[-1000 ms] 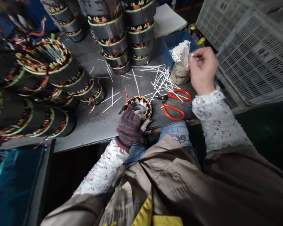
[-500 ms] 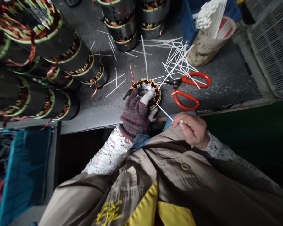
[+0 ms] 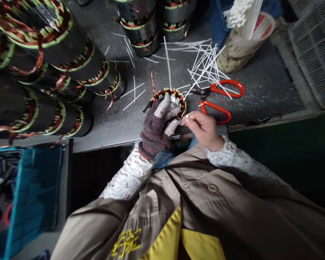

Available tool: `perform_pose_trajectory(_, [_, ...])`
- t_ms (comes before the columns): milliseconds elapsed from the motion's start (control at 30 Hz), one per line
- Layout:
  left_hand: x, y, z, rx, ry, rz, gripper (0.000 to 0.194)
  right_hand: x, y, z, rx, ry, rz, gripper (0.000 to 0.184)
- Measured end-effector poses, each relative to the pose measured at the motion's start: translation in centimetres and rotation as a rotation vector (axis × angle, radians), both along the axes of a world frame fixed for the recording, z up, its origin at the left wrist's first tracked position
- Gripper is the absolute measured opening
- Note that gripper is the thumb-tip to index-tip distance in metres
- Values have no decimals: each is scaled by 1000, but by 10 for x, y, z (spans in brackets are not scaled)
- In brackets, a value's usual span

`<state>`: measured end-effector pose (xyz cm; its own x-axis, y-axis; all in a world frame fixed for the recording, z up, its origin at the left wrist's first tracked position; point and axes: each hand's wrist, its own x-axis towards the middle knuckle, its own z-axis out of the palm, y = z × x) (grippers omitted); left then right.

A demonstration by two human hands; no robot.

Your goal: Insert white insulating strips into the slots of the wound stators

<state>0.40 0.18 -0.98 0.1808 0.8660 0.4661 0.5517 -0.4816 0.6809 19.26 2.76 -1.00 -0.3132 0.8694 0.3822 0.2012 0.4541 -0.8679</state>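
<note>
While your gloved left hand [image 3: 157, 131] holds the ring [image 3: 182, 96] by the tabletop [image 3: 108, 124]'s near edge, its taped fingers curl over the opening, with the thumb at the ring's near side. Your bare right hand [image 3: 204, 130] is just beside that thumb, its thumb and forefinger pinching a strip [image 3: 187, 116] whose white tip shows; you cannot tell where its other end lies. One loose strip [image 3: 167, 63] runs from the ring's far rim away from the near edge; another [image 3: 193, 89] slants off its right side. Scissors [image 3: 203, 93] lie right of the ring, with a heap [image 3: 206, 66] of strips beyond. Past that stands a cup [image 3: 234, 50]; stacks [image 3: 73, 54] crowd the tabletop's left end.
</note>
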Motion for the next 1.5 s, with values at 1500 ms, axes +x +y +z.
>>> perform_pose_trajectory(1500, [-9, 10, 9, 208, 341, -71, 21, -4, 4, 55, -463, 513, 111, 41])
